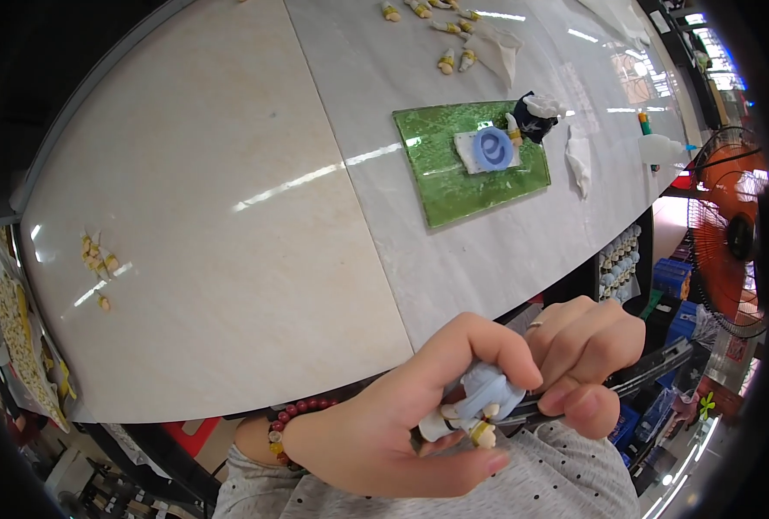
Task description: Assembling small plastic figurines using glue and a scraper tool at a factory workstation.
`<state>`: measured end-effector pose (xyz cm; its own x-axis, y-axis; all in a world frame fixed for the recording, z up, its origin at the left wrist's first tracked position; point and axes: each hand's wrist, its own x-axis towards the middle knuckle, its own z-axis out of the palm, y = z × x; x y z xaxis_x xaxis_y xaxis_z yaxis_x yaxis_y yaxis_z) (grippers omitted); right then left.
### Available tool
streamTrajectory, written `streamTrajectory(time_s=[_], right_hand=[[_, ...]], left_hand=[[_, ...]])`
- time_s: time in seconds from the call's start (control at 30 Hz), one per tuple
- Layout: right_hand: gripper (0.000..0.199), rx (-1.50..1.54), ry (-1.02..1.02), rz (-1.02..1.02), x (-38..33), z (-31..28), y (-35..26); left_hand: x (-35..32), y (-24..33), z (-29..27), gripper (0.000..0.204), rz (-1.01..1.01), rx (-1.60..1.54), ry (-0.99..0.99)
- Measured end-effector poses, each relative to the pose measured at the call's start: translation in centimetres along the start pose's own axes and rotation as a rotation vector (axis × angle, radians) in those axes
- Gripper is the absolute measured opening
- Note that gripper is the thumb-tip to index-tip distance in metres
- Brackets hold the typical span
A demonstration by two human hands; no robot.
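My left hand (402, 415), with a red bead bracelet (302, 410) at its wrist, grips a small light-blue and white figurine (491, 391) between thumb and fingers. A tiny pale piece with a yellow-green band (483, 432) shows at the figurine's lower side. My right hand (585, 355) is closed around a slim black tool (661, 362) whose handle sticks out to the right. Its thin front end reaches the figurine; its exact kind is unclear. Both hands are close together above my lap, just off the table's near edge.
On the table (220, 156) lies a green plate (453, 195) with a blue round cup (493, 149) on a white pad. A black bag with white tissue (536, 121) stands beside it. Small banded pieces (99, 259) lie left, others at the back. An orange fan (730, 233) stands right.
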<state>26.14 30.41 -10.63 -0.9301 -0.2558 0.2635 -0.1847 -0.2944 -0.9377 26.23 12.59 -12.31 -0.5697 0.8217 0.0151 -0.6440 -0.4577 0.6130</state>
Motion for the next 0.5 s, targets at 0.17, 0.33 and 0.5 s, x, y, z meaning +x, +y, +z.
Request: streamTrajectory(time_s=[0.17, 0.33, 0.5], right_hand=[[0.014, 0.012, -0.098, 0.012, 0.8, -0.4, 0.2], [0.016, -0.041, -0.195, 0.055, 1.4, -0.4, -0.6], [0.016, -0.055, -0.166, 0.061, 1.0, -0.5, -0.7]], left_hand=[[-0.2, 0.0, -0.3, 0.041, -0.088, -0.004, 0.006], [-0.1, 0.1, -0.3, 0.042, -0.144, -0.055, -0.007], [-0.1, -0.1, -0.2, 0.043, -0.131, -0.070, 0.005]])
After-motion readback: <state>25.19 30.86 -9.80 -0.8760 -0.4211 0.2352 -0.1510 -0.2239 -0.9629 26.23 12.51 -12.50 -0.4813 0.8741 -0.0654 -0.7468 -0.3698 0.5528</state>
